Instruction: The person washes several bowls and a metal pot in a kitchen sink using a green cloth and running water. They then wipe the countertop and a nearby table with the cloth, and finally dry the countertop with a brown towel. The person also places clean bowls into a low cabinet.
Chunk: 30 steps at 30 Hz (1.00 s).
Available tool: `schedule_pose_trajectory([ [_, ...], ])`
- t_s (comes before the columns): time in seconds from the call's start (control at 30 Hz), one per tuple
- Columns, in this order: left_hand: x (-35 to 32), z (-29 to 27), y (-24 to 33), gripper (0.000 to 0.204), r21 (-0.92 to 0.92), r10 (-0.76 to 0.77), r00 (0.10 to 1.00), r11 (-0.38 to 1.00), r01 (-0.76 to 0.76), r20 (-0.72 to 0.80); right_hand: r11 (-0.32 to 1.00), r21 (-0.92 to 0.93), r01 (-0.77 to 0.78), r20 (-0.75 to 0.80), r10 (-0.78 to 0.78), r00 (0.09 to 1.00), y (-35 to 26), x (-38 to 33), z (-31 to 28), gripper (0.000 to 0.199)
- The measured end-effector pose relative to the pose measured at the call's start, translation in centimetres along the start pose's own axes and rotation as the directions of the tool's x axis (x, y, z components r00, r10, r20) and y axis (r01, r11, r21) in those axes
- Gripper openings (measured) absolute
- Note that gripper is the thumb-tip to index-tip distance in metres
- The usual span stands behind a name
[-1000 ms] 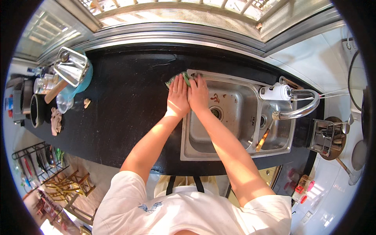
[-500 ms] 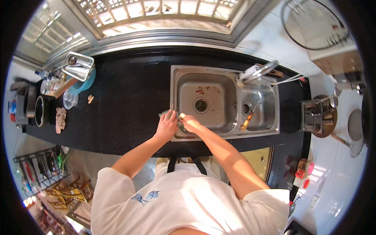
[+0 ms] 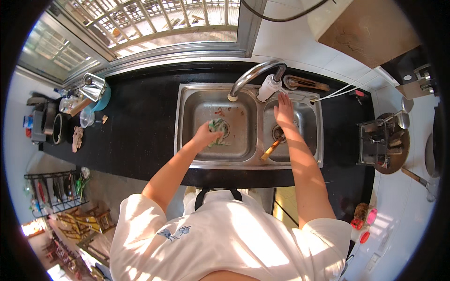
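Observation:
My left hand (image 3: 205, 136) is closed on a crumpled green-and-white cloth (image 3: 216, 132) above the drain of the larger, left basin (image 3: 197, 110) of a steel double sink. My right hand (image 3: 284, 110) is stretched over the smaller right basin (image 3: 307, 117), fingers extended, close to the base of the tap. A chrome gooseneck tap (image 3: 253, 71) arches over, its spout end above the left basin; no water stream is visible. Beside it stands a white cylinder (image 3: 269, 88). A tool with a yellow-brown handle (image 3: 272, 150) leans in the right basin. Reddish scraps (image 3: 220, 112) lie in the left basin.
Black countertop (image 3: 136, 126) surrounds the sink. At the left are a blue basin with a metal tray (image 3: 96, 89), a clear bowl (image 3: 86, 118), a pale cloth (image 3: 77, 139) and dark pots (image 3: 58, 129). A utensil rack (image 3: 375, 143) stands right.
My hands have parted from the sink's left rim. The left carried the cloth over the left basin; the right moved toward the tap. The tap's spout has swung left, and the view has shifted.

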<state>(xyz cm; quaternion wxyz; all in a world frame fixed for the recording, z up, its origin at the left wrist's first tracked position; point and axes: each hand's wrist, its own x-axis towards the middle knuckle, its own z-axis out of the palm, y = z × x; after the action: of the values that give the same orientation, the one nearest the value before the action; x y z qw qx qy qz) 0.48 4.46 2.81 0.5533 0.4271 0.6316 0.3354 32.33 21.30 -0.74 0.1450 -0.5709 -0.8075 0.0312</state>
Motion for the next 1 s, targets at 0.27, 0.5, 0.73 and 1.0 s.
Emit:
schedule_pose_trajectory([
  [0.27,0.3,2.6,8.6,0.033,-0.684,-0.306,0.951,0.703,0.197,-0.041,0.991,0.118,-0.069,-0.012,0.071,0.997,0.6,0.5,0.4,0.057],
  [0.5,0.9,2.7,10.3,0.033,-0.797,-0.268,0.961,0.593,0.113,-0.063,0.968,0.166,-0.188,0.147,0.164,0.975,0.6,0.8,2.2,0.056],
  [0.73,1.7,2.0,10.5,0.033,-0.884,-0.270,0.963,0.454,0.112,-0.017,0.960,0.206,-0.190,0.023,0.189,0.982,1.9,0.8,4.5,0.050],
  [1.0,0.6,1.7,10.8,0.038,-0.825,-0.112,0.993,0.560,0.079,0.019,0.053,0.742,-0.668,0.666,0.049,0.744,-10.5,-1.2,-0.9,0.073],
])
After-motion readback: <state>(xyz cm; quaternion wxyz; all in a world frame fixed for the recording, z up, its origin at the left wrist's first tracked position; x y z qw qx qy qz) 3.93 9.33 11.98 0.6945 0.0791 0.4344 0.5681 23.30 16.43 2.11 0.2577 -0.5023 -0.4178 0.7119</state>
